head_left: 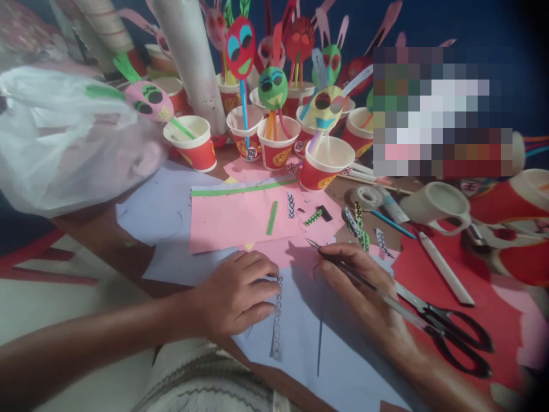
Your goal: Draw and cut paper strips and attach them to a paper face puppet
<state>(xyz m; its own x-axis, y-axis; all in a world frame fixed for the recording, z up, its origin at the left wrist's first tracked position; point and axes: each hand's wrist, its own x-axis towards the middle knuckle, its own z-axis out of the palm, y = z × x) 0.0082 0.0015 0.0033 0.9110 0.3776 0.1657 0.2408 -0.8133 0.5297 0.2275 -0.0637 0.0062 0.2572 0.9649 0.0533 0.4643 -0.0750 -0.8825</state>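
My right hand (358,297) grips a ballpoint pen (364,280) with a clear barrel and dark grip, its metal tip pointing to the upper left, just above pink paper. My left hand (240,292) rests on the blue paper (295,343), palm down, fingers loosely stretched out. Its fingertips touch or nearly touch a narrow strip (277,326) with a row of drawn circles. A thin dark strip or line (320,337) lies to the right. Beyond both hands is a pink sheet (231,223) bearing a small green strip (271,217) and patterned cut pieces (314,216).
Red paper cups (278,143) with painted faces on sticks crowd the back. Black-handled scissors (463,337) lie beside my right forearm on red paper (506,309). A white mug (437,206), tape roll (366,197) and white marker (446,269) stand right. At left are a white plastic bag (64,137) and a person's head.
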